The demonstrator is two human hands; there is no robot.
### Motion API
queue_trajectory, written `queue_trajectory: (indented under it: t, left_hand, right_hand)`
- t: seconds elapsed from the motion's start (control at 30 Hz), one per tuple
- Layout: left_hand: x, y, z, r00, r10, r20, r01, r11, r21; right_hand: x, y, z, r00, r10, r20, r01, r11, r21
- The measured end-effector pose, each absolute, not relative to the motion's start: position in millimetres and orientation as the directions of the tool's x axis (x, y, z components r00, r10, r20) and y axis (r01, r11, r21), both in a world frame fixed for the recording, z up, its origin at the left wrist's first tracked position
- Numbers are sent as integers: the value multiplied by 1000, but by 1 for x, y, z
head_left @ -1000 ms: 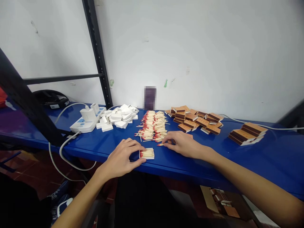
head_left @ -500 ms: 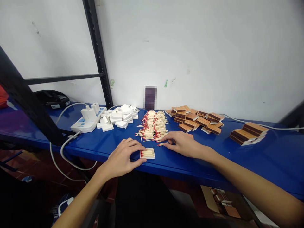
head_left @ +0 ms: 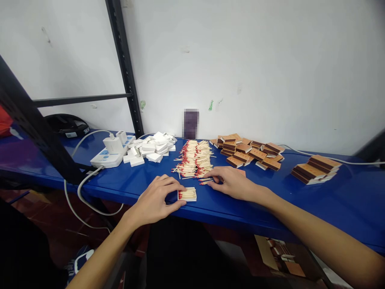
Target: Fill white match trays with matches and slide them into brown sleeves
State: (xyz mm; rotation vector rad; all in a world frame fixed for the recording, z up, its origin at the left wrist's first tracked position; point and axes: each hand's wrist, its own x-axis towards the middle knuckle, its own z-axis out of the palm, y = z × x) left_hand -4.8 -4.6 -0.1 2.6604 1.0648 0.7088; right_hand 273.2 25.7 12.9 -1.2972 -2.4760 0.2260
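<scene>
Near the table's front edge, a white matchbox tray (head_left: pixel 192 199) holds a layer of red-tipped matches. My left hand (head_left: pixel 159 196) grips its left end, thumb on the near side and fingers at the far side. Just beyond lies a large pile of loose matches (head_left: pixel 197 158) with red heads, in two rough columns. At the pile's near right edge is my right hand (head_left: pixel 230 182), its thumb and forefinger closing on a few matches (head_left: pixel 205 181). Part of an orange flat piece (head_left: pixel 241 172) shows behind that hand.
On the blue table (head_left: pixel 339 204) are white empty trays (head_left: pixel 155 146) heaped left, brown matchbox sleeves (head_left: pixel 249 151) heaped right and stacked matchboxes (head_left: pixel 315 169) farther right. A power strip (head_left: pixel 112 158) with cables sits beside a black rack post (head_left: pixel 124 68). Below stands an open carton (head_left: pixel 264 253).
My right hand has barely moved; more matches now show at its fingertips, drawn slightly away from the pile. My left hand stays on the tray.
</scene>
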Motion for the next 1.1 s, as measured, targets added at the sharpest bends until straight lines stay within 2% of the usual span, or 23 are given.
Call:
queue_trajectory:
  t: [1.1]
  left_hand:
    - [-6, -4, -3, 615, 719, 322, 627, -694, 353]
  right_hand:
    - [270, 27, 10, -536, 820, 201, 745, 571, -346]
